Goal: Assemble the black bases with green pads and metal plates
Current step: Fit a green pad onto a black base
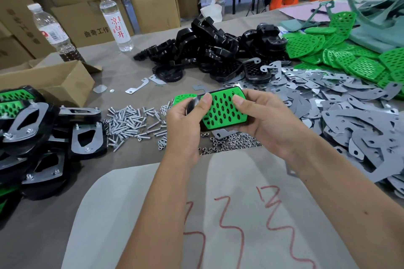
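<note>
Counter (135,65): crowded on every side of the work, so anything dropped would likely land in a heap and be slow to find.
Metal plates (354,124): a loose grey drift at the right, overlapping one another. Risk: lifting one may drag its neighbours along.
Black bases (203,50): piled at the far middle, well apart from the hands; a careless pull could tumble the stack.
Green pads (341,50): heaped at the far right beyond the plates.
Finished pieces (37,129): stacked at the left, plates bolted on. A mis-seated pad would only show once it joined them.
Work piece: a black base (240,123) with a green pad (223,109) lying in it, held above the counter between both hands, over the screws and nuts.
Left hand (185,122): fingers wrapped round the narrow end, thumb pressing the pad's edge.
Right hand (262,116): fingers curled under the wide end, thumb on the pad's top.
Main risk: uneven thumb pressure could seat one end while the other lifts; whether the pad is fully in I cannot tell.
Screws (131,122): scattered just left of the hands; easily rolled by a wrist.
Nuts (229,144): loose under the work piece; a slip would scatter them.
</note>
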`<move>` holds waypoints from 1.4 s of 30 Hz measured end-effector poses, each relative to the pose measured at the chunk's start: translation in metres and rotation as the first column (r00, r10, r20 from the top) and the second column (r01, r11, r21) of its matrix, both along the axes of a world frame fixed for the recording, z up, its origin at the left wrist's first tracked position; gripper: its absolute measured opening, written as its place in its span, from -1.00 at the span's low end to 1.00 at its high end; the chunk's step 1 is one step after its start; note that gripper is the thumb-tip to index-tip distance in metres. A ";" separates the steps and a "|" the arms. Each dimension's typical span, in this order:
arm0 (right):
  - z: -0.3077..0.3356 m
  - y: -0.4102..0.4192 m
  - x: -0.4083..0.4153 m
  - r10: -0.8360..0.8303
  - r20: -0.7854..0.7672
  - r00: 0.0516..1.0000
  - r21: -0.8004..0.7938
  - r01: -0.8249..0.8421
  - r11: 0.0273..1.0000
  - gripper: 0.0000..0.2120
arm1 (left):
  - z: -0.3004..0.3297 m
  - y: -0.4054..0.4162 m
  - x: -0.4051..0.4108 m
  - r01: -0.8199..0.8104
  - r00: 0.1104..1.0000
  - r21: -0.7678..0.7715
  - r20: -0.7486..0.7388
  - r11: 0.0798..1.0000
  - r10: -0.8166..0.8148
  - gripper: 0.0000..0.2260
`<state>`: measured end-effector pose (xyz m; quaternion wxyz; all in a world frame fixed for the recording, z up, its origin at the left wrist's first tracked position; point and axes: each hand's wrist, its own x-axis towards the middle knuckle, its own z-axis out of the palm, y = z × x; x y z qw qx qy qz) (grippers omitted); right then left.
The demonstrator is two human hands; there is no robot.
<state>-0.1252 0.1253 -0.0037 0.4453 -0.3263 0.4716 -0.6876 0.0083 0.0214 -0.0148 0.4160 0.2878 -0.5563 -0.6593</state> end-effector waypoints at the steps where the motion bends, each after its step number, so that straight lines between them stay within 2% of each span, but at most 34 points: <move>1: -0.001 -0.001 0.000 -0.005 0.008 1.000 -0.006 0.005 1.000 -0.63 | 0.001 0.001 0.000 -0.019 1.000 -0.027 0.017 0.999 0.019 -0.74; 3: -0.002 -0.002 0.002 -0.051 -0.001 0.999 -0.017 0.051 0.999 -0.70 | 0.002 0.002 -0.001 -0.023 0.999 -0.035 0.037 0.999 0.024 -0.83; 7: -0.005 -0.007 0.006 -0.132 -0.108 0.985 0.020 0.135 0.991 -0.75 | 0.003 0.006 -0.004 -0.057 0.997 0.069 0.051 0.996 0.054 -0.95; 9: -0.007 -0.008 0.009 -0.155 -0.161 0.975 0.039 0.163 0.986 -0.77 | 0.001 0.007 -0.007 -0.111 0.992 0.084 0.077 0.990 0.105 -0.89; 12: -0.007 -0.009 0.013 -0.173 -0.201 0.964 0.037 0.183 0.982 -0.82 | -0.001 0.007 -0.009 -0.147 0.985 0.063 0.096 0.987 0.141 -0.89; 14: -0.008 -0.009 0.012 -0.164 -0.204 0.965 0.032 0.174 0.984 -0.84 | 0.001 0.006 -0.008 -0.143 0.987 0.103 0.088 0.984 0.134 -0.88; 16: -0.008 -0.009 0.009 -0.105 -0.183 0.978 0.037 0.114 0.993 -0.80 | 0.002 0.005 -0.007 -0.116 0.992 0.158 0.067 0.981 0.107 -0.89; 19: -0.007 -0.008 0.001 0.025 -0.097 0.995 0.021 -0.024 1.000 -0.69 | 0.003 0.004 -0.006 -0.128 0.991 0.143 0.050 0.981 0.122 -0.88; 22: -0.007 -0.007 -0.002 0.069 -0.064 0.996 0.010 -0.069 0.998 -0.69 | 0.003 0.001 -0.007 -0.165 0.986 0.141 0.046 0.976 0.160 -0.86; 25: -0.009 -0.008 -0.002 -0.012 -0.147 0.989 0.024 0.016 1.000 -0.76 | 0.002 0.002 -0.006 -0.168 0.985 0.144 0.068 0.975 0.159 -0.85; 28: -0.011 -0.009 0.000 -0.068 -0.268 0.961 0.046 0.084 0.995 -0.76 | 0.003 0.000 -0.001 -0.086 0.989 0.166 0.131 0.982 0.064 -0.83; 31: -0.010 -0.008 0.005 -0.123 -0.406 0.905 0.030 0.148 0.989 -0.70 | 0.002 -0.003 0.001 -0.039 0.980 0.031 0.197 0.999 0.032 -0.87; 34: -0.007 -0.007 0.008 -0.152 -0.422 0.894 -0.018 0.159 0.987 -0.63 | 0.001 -0.003 0.000 -0.015 0.979 -0.154 0.199 0.988 0.046 -0.85; 42: -0.006 -0.004 0.008 -0.157 -0.512 0.844 -0.071 0.140 0.988 -0.58 | 0.002 -0.012 0.009 0.130 0.975 -0.217 0.208 0.967 -0.085 -0.86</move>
